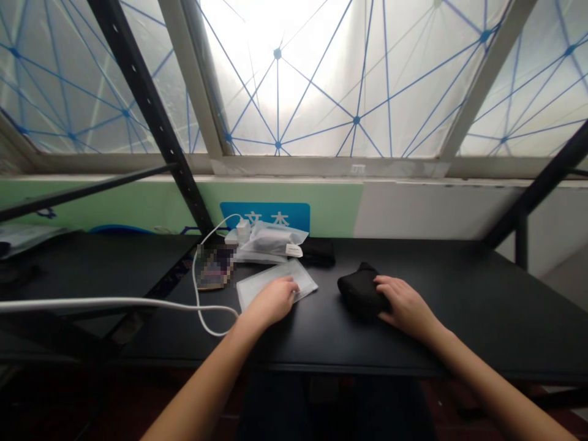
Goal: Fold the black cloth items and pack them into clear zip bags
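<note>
A flat, translucent plastic bag (261,282) lies on the black table, left of the middle. My left hand (277,298) rests over its right part, fingers curled together and fingertips pressed at the bag near its right edge. To the right is a black, soft-looking bundle (361,291) with a bulging shape; its exact kind does not show. My right hand (404,306) grips its right side, with fingers on top and the thumb low at the near side. The palm hides that end of the bundle.
Behind the bag lie stacked translucent packets (271,239), a white plug adapter (243,229) and a dark folded item (319,252). A blurred-out phone-like object (215,267) sits to the left. A white cable (138,303) loops across the left side. Black metal posts (184,184) frame the table (482,306).
</note>
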`<state>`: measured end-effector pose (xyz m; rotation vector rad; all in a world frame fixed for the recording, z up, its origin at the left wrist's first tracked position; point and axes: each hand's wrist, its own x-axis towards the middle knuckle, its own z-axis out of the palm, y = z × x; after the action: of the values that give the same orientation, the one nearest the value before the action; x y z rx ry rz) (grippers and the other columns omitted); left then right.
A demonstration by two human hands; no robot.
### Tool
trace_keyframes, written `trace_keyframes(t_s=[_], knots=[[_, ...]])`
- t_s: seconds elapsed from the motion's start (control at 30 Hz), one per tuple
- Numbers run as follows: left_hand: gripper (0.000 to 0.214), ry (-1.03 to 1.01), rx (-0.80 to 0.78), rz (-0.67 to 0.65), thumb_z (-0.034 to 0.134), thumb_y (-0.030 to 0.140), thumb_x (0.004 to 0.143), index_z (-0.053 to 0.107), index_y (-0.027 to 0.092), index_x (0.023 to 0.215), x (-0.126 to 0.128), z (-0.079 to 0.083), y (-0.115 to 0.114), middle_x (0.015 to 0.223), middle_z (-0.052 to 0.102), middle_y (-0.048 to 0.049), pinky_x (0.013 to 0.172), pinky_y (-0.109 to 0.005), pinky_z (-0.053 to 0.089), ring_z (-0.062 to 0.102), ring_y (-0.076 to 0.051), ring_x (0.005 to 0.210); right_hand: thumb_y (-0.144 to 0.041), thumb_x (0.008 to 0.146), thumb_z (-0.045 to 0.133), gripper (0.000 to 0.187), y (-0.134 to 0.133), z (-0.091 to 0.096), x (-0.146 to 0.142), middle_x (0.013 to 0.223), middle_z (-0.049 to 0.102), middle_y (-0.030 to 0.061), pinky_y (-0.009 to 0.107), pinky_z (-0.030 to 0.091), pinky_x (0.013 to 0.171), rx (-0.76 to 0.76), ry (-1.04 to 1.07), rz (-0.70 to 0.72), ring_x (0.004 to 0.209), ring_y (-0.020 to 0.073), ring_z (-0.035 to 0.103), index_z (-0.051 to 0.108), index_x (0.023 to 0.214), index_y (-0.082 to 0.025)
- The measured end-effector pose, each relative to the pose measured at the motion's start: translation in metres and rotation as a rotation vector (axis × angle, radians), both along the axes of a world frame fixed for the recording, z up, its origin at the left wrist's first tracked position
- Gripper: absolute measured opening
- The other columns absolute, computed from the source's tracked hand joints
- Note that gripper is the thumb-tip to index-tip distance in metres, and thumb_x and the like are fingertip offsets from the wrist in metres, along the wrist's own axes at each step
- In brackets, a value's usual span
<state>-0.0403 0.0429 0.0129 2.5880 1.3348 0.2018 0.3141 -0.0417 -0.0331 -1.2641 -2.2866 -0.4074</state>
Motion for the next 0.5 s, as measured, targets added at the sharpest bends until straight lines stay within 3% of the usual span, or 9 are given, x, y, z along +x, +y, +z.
trace_keyframes(t_s=[0.07, 0.17, 0.23, 0.3, 0.4, 0.5], knots=[[0.031, -0.008, 0.009, 0.061, 0.041, 0.026, 0.099, 0.071, 0.018, 0.102, 0.003, -0.004, -0.008, 0.114, 0.070, -0.0134, 0.095, -0.040, 0.051, 0.066, -0.029, 0.107, -0.036, 0.083, 0.076, 0.039, -0.004, 0.002, -0.010, 0.116, 0.067, 0.0177, 0.051, 0.054, 0.092, -0.016, 0.013, 0.021, 0.106, 0.0342, 0.064, 0.057, 0.111, -0.017], [0.041, -0.004, 0.043, 0.142, 0.040, 0.042, 0.103, 0.063, 0.018, 0.127, 0.006, -0.016, -0.018, 0.145, 0.055, -0.0187, 0.109, -0.057, 0.040, 0.048, -0.038, 0.137, -0.050, 0.077, 0.082, 0.056, -0.012, 0.007, -0.026, 0.115, 0.067, 0.0164, 0.050, 0.053, 0.092, -0.064, 0.069, 0.039, 0.105, 0.0338, 0.063, 0.059, 0.116, -0.018], [0.052, 0.021, 0.030, 0.136, 0.038, 0.051, 0.103, 0.050, 0.025, 0.147, 0.003, -0.024, -0.021, 0.163, 0.035, -0.0154, 0.117, -0.065, 0.025, 0.027, -0.040, 0.152, -0.047, 0.077, 0.083, 0.055, -0.018, 0.011, -0.034, 0.117, 0.066, 0.0156, 0.049, 0.053, 0.094, -0.128, 0.118, 0.047, 0.107, 0.0327, 0.062, 0.059, 0.118, -0.019], [0.055, 0.050, -0.017, 0.079, 0.034, 0.055, 0.104, 0.039, 0.034, 0.155, -0.006, -0.028, -0.020, 0.168, 0.024, -0.0103, 0.119, -0.066, 0.018, 0.016, -0.039, 0.155, -0.039, 0.081, 0.080, 0.047, -0.023, 0.016, -0.037, 0.120, 0.065, 0.0141, 0.046, 0.052, 0.095, -0.209, 0.174, 0.062, 0.109, 0.0306, 0.061, 0.060, 0.120, -0.020], [0.050, 0.057, -0.045, 0.010, 0.030, 0.052, 0.106, 0.045, 0.038, 0.152, -0.019, -0.025, -0.014, 0.167, 0.028, -0.0068, 0.119, -0.066, 0.019, 0.020, -0.037, 0.155, -0.032, 0.087, 0.071, 0.032, -0.025, 0.023, -0.035, 0.118, 0.067, 0.0110, 0.042, 0.052, 0.096, -0.295, 0.298, 0.084, 0.109, 0.0278, 0.062, 0.064, 0.118, -0.023], [0.047, -0.025, 0.061, 0.020, 0.034, 0.047, 0.106, 0.059, 0.030, 0.141, -0.012, -0.020, -0.018, 0.161, 0.041, -0.0095, 0.119, -0.068, 0.020, 0.028, -0.037, 0.152, -0.035, 0.093, 0.062, 0.021, -0.020, 0.033, -0.034, 0.106, 0.072, 0.0077, 0.040, 0.053, 0.090, -0.380, 0.520, 0.034, 0.099, 0.0259, 0.067, 0.069, 0.109, -0.023]])
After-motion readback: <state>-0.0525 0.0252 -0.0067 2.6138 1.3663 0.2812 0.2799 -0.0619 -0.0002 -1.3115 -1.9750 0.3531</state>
